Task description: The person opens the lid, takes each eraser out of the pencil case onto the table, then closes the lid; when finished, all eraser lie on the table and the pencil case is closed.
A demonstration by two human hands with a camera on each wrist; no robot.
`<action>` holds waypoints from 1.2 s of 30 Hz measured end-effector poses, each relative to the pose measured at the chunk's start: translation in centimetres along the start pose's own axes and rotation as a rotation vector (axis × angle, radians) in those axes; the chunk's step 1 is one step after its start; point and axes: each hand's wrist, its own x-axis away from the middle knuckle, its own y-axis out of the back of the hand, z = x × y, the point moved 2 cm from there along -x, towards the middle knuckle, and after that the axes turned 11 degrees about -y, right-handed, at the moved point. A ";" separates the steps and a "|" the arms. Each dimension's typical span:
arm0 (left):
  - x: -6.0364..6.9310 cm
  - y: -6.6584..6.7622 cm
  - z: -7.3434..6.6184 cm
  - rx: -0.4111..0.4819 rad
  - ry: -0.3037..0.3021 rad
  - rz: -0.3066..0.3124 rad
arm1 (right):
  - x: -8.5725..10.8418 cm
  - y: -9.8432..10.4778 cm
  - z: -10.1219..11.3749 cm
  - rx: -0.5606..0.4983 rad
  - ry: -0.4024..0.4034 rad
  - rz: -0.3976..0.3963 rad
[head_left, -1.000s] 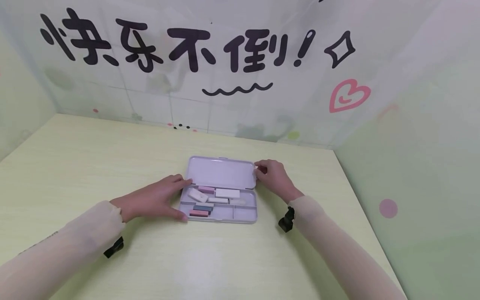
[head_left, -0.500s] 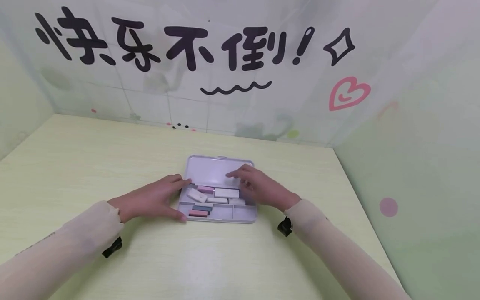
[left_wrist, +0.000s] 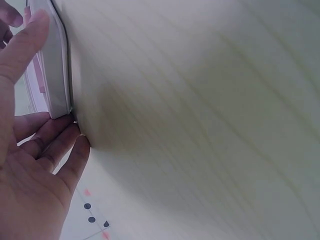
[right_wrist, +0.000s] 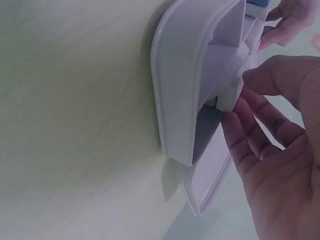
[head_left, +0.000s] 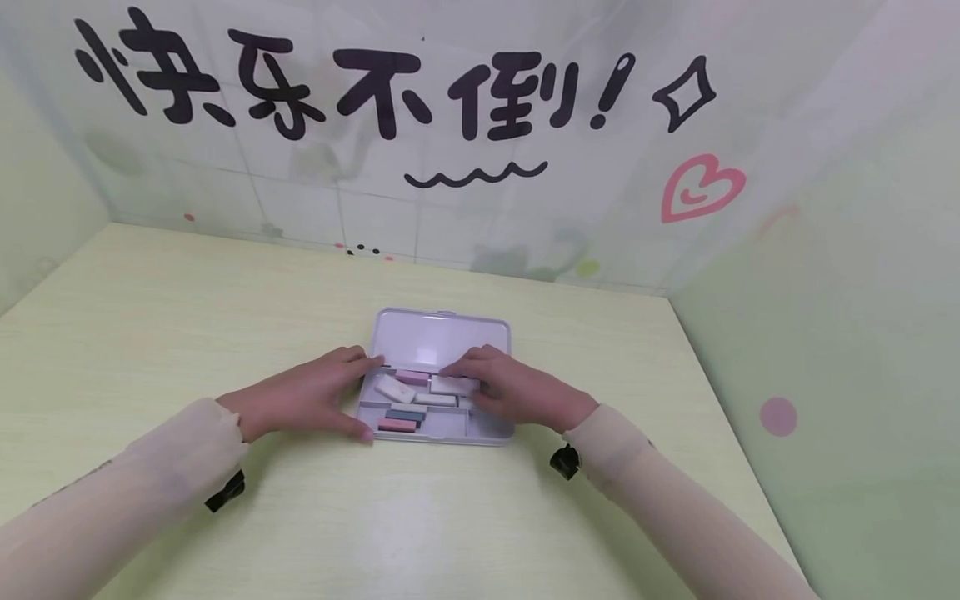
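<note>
A pale lilac pencil case [head_left: 442, 435] lies on the table with its lid [head_left: 405, 337] folded back. My left hand [head_left: 303, 396] holds the left side of the case, thumb at the front corner and fingers by the hinge end. Inside are several erasers and small blocks: a tilted white eraser [head_left: 394, 389], a pink block [head_left: 412, 377], a blue-grey block [head_left: 405, 415] and a salmon-pink block [head_left: 397, 425]. My right hand [head_left: 517, 387] pinches a white eraser [right_wrist: 228, 96] in the rear compartment between thumb and fingers. Its right end is hidden in the head view.
The case stands on a light wood-grain table [head_left: 405, 517]. A printed wall sheet [head_left: 375, 208] rises behind the table, and a green side wall [head_left: 840, 375] borders it on the right.
My right hand has moved from the lid's right edge leftward and down into the case, onto a white eraser. The left hand stays at the case's left side.
</note>
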 end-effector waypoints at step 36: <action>-0.2 -0.1 0.2 -0.018 -0.011 -0.004 | -1.1 0.5 1.8 0.038 -0.218 0.225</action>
